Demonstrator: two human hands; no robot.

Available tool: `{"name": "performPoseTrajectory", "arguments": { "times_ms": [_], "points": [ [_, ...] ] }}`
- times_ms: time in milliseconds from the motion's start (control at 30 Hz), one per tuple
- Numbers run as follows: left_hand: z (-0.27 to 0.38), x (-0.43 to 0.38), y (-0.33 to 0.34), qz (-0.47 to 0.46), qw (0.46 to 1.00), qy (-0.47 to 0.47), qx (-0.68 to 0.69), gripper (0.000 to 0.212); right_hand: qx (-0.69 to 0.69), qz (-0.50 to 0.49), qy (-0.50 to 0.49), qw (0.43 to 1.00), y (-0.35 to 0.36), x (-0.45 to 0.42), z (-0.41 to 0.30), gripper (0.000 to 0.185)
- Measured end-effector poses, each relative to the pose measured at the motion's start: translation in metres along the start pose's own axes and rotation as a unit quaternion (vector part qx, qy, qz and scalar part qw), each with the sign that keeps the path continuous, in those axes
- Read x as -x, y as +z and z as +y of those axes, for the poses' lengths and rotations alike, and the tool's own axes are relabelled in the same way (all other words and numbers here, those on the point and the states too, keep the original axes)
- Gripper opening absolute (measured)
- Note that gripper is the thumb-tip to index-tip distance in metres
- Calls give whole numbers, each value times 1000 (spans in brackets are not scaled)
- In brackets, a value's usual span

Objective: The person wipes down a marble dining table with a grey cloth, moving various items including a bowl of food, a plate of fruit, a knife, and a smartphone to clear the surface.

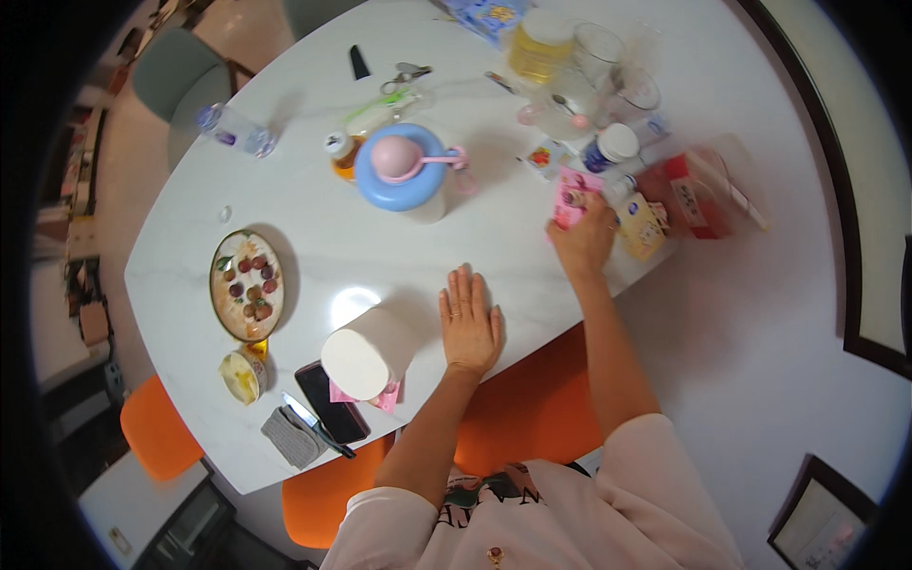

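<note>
My left hand point(468, 324) lies flat on the white marbled tabletop point(420, 267), fingers apart, holding nothing. To its left stands a large white cylinder point(370, 356) over a pink packet. At the right, my right hand point(588, 231) has its fingers on a pink packet point(573, 194); a small bottle lies at the fingertips. Beside that hand are a yellow packet point(641, 226), a small white-capped bottle point(620, 187) and a larger bottle with a white lid point(617, 142). A container with a blue lid and pink knob point(400, 167) stands beyond both hands.
A plate of grapes point(247, 285), a bowl point(243, 376), a phone point(331, 402), a knife point(313, 420) and grey folded cloth point(291, 436) lie left. Glass jars point(570, 107) and a red-and-clear bag point(702, 192) crowd the right. Orange chairs point(531, 406) stand at the near edge.
</note>
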State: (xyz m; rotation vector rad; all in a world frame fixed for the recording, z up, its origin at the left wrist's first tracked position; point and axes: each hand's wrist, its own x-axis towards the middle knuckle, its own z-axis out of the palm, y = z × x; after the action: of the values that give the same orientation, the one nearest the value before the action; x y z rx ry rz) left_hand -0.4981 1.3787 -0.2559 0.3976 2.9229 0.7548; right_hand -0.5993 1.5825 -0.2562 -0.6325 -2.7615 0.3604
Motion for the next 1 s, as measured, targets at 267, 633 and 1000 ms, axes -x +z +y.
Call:
{"name": "performPoseTrajectory", "arguments": {
  "times_ms": [267,633,1000],
  "points": [
    [-5,4,-5,-43,999,-30,-13,61,-208,-57,-128,968,-50,10,-35,81],
    [-5,3,-2,-54,998,-36,6,63,-603,-87,-130,782,-4,9,-184,109],
    [-4,4,-2,-27,999,-30,6,63,-596,-41,-77,798,3,-44,-160,93]
  ]
}}
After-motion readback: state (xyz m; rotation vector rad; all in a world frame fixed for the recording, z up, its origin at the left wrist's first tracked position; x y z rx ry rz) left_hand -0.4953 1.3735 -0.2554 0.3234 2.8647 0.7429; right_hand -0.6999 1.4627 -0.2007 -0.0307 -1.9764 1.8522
